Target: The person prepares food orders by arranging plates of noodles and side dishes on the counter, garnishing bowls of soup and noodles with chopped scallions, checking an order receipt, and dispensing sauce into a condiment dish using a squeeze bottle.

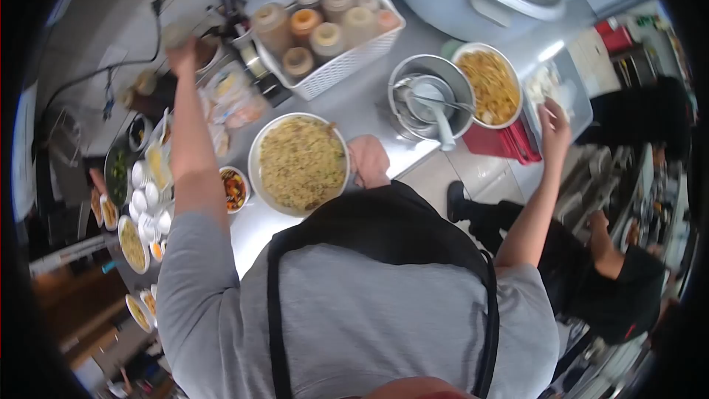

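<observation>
Hands: wide apart, nothing shared between them. Left hand [183, 58] extended to the far left, fingers at a blurred pale container [177, 34]; grip closure cannot be told. Right hand [555, 127] at the right, over the near side of a translucent tub [583, 109], fingers partly curled above white pieces [545, 83]; whether any are pinched cannot be told.

Handling, estimated: pale container probably rigid and light to moderate; best held round its sides, thumb opposing fingers, allowing for a greasy surface. White pieces look light, soft and loose; a gentle fingertip pinch should suffice, as squeezing could crush or scatter them. Tub likely smooth, slightly flexible; take it by opposite rims.

Just left of the tub: white bowl of yellow strips [489, 87], then a metal pot [396, 89] with a pale-handled ladle [444, 129] inside.

Centre, nearer the body: bowl of fried rice [301, 166], filled high. Expect it heavy, the grains prone to spilling if tipped; support from beneath with both hands. Pink cloth [371, 159] just right of it, limp.

Far side of the counter [354, 112]: white basket [332, 78] of squeeze bottles.
</observation>
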`<state>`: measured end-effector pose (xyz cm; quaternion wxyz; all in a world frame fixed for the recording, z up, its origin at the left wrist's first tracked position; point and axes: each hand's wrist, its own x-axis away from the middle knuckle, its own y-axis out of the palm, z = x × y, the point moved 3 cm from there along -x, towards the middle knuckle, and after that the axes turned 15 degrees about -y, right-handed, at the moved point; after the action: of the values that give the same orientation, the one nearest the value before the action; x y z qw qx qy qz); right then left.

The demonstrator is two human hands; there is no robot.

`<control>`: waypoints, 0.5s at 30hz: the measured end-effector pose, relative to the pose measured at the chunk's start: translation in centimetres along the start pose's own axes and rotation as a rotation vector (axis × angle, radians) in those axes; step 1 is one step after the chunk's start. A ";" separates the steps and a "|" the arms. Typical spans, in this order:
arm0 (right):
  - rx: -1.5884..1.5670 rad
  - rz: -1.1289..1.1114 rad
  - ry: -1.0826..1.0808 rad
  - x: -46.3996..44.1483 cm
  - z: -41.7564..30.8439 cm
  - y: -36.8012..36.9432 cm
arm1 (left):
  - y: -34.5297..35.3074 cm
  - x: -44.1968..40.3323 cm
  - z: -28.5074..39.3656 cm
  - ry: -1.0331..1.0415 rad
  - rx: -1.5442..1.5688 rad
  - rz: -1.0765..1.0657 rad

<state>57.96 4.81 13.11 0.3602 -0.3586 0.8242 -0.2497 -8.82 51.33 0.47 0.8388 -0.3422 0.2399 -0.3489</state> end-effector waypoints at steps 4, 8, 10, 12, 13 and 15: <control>-0.084 -0.131 0.310 4.2 9.4 2.5 | 3.7 -5.1 -2.9 0.152 -0.015 -0.012; -0.773 -0.145 0.732 8.6 10.8 6.9 | -4.9 6.5 2.1 0.099 0.277 -0.108; -0.959 -0.124 0.820 9.4 9.8 8.9 | -7.8 13.0 4.3 0.239 0.364 -0.102; -1.212 -0.042 0.822 9.4 10.3 11.4 | -9.6 21.5 6.6 0.329 0.456 -0.313; -1.316 0.011 0.834 9.2 10.8 12.5 | -10.6 26.6 8.3 0.328 0.450 -0.417; -1.329 0.061 0.816 8.7 11.6 14.2 | -9.2 33.9 9.4 0.256 0.406 -0.840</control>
<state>56.89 5.13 -7.20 -0.2553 -0.3560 0.8777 0.1944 15.07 24.92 7.90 0.6391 -0.1929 0.1095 -0.7365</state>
